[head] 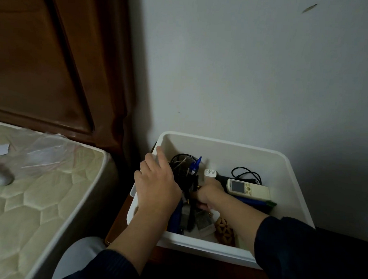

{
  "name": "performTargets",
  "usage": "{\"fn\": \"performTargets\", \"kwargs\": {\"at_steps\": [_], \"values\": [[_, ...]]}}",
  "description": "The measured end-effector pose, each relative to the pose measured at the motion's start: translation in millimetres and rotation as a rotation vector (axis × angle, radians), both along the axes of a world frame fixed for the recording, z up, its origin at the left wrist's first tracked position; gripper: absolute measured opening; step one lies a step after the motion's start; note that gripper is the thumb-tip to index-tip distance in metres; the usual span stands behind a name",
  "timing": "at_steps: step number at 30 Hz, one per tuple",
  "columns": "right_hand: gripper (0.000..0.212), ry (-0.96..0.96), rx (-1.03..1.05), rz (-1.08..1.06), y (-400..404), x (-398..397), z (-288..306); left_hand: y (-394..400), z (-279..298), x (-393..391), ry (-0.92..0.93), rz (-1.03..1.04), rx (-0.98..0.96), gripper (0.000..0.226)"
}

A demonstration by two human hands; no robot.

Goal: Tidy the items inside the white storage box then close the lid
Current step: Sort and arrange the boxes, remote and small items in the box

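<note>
The white storage box (290, 186) stands open on a brown wooden stand against the wall. Inside are a black mesh cup (183, 160) with a blue pen (195, 164), a white plug (210, 173), a black cable (246, 172), a white remote (247, 189), blue and grey items, and a wooden patterned disc (225, 230). My left hand (156, 180) lies over the box's left rim, fingers curled over the edge, index finger straight. My right hand (210, 193) is down in the box, curled around dark cables beside the cup. No lid is visible.
A bare quilted mattress (39, 196) with a clear plastic bag (47, 152) fills the left. A dark wooden headboard (45, 59) rises behind it. The grey wall (244, 78) backs the box. My knee (79, 255) is between mattress and stand.
</note>
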State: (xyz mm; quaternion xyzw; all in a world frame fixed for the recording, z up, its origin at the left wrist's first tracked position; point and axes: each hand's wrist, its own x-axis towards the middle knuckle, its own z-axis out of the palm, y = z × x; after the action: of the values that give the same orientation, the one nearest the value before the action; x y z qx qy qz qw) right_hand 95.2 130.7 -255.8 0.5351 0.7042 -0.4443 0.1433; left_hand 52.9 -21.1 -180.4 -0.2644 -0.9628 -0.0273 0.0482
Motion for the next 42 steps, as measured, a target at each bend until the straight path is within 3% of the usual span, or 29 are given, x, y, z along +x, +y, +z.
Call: {"fn": "performTargets", "kwargs": {"at_steps": [4,8,14,16,21,27,32,38,42], "values": [[0.016,0.071,-0.134,-0.007,1,14,19,0,-1,0,-0.003,-0.005,0.015,0.087],[0.015,0.222,-0.041,0.050,7,41,61,0,-1,-2,-0.019,-0.006,0.049,0.085],[0.017,0.688,0.502,0.102,23,54,139,1,-3,-3,-0.027,-0.005,0.070,0.086],[0.018,0.757,0.665,0.112,24,40,148,0,-2,-2,-0.030,-0.007,0.070,0.087],[0.031,0.619,0.880,0.250,20,4,119,-1,0,-2,-0.032,-0.015,0.084,0.088],[0.040,0.433,0.809,0.275,24,-21,91,0,-2,-3,-0.038,-0.017,0.097,0.086],[0.011,0.335,0.707,0.207,31,-26,93,0,-1,-3,-0.052,-0.011,0.088,0.088],[0.021,0.463,0.759,0.247,26,-27,102,0,-1,-3,-0.057,-0.011,0.088,0.091],[0.007,0.455,0.858,0.345,14,-37,106,0,-1,-3,-0.057,-0.013,0.093,0.088]]}}
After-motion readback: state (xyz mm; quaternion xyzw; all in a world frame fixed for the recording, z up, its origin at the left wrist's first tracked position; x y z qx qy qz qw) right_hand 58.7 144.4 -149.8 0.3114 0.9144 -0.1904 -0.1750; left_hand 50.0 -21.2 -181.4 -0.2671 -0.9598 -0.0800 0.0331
